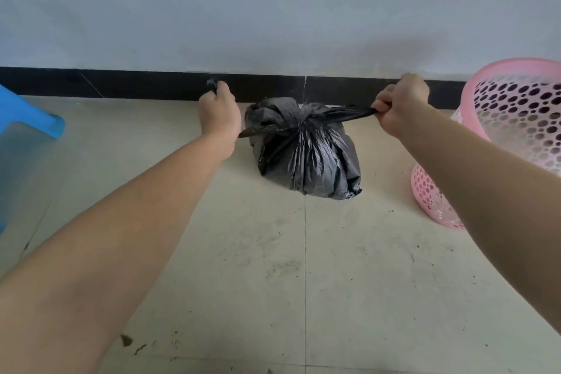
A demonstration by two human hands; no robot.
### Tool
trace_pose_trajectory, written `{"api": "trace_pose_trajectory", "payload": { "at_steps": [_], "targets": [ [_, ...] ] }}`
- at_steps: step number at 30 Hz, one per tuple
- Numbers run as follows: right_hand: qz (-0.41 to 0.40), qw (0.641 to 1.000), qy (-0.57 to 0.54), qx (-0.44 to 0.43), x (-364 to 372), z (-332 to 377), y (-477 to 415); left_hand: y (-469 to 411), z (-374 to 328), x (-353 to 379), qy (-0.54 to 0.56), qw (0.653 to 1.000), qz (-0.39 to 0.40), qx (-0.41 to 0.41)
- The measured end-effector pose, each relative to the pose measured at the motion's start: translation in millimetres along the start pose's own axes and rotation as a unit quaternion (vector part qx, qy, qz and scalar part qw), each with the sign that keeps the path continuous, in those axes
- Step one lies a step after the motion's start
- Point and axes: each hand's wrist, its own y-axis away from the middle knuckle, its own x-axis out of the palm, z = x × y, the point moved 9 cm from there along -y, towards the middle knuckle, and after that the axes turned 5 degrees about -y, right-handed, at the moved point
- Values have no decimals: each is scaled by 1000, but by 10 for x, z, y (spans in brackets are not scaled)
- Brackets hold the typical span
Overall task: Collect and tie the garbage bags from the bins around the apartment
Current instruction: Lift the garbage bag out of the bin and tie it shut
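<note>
Fists (219,109) (397,106) clenched on taut bag (306,149) ends, floor (303,267) open, pink bin (516,130) just right.

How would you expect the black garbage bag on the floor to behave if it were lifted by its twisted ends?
The black garbage bag would probably sag and shift shape: its thin film is creased and slumps on the floor. It seems fairly light, being small and only partly bulged. The stretched ends gripped by the left hand and right hand look glossy, so may slip or tear.

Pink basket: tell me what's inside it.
Through the pink basket's perforated wall only its own far side and the dark skirting show; no liner or rubbish is visible. Its bottom is hidden by the right forearm and the frame edge.
</note>
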Motion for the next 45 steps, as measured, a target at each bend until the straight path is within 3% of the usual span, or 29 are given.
{"api": "trace_pose_trajectory", "payload": {
  "at_steps": [4, 10, 14, 19, 23, 31, 33, 36, 40, 45],
  "targets": [
    [-45, 993, 104, -15, -88, -10, -134, -226, 200, -241, -69, 996, -59, 13],
    [-107, 982, 158, 1, -270, -116, -394, -415, 593, -254, -81, 994, -54, -39],
    [-102, 975, 196, -20, -298, -152, -522, -433, 764, -233, -82, 993, -54, -63],
    [3, 997, 59, -41, -141, -63, -558, -408, 444, 96, 81, 991, 30, -98],
    [112, 983, 141, -39, 66, -118, -431, -257, -100, 440, 225, 966, 104, -70],
    [144, 941, 289, 101, 18, -874, -142, 69, -464, 712, 364, 918, 130, -87],
    [156, 938, 298, 83, 68, -885, -128, 44, -399, 656, 285, 950, 107, -73],
    [135, 935, 324, -38, 157, -696, -182, -46, -139, 472, 101, 992, 36, -64],
    [174, 905, 367, -127, 290, -649, -189, -43, 327, 212, -69, 990, -19, -124],
    [174, 914, 332, -156, 389, -623, -152, 100, 538, 102, -177, 964, 53, -192]
  ]
}}
